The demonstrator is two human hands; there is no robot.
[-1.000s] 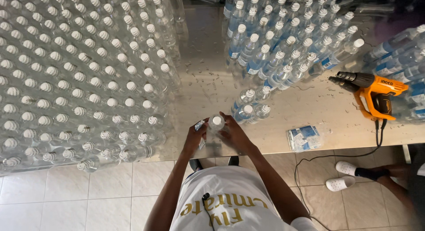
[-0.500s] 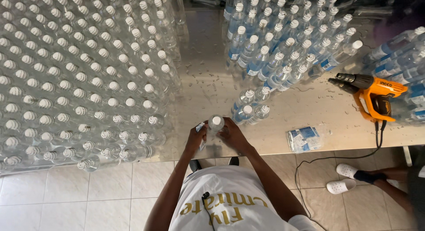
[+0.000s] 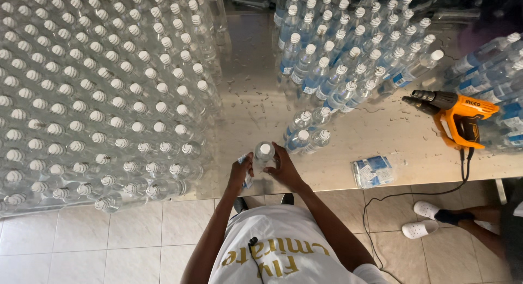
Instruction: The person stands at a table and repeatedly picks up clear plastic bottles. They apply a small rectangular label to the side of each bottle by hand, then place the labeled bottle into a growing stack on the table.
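I grasp the clear plastic white-capped bottle [image 3: 263, 155] at the bench's [image 3: 381, 137] near edge, left hand [image 3: 240, 172] and right hand [image 3: 283, 168] fingers wrapped around it; I should keep it upright and steady.

Bright, even daylight, soft shadows. Mild glare on the steel table [image 3: 256, 99] in the centre, sheen on the white-capped bottles [image 3: 98, 99] at left. Strong wide-angle distortion: bottles fan outward toward edges. Far right corner dark and murky. Focus mostly sharp; slight softness at the far corners.
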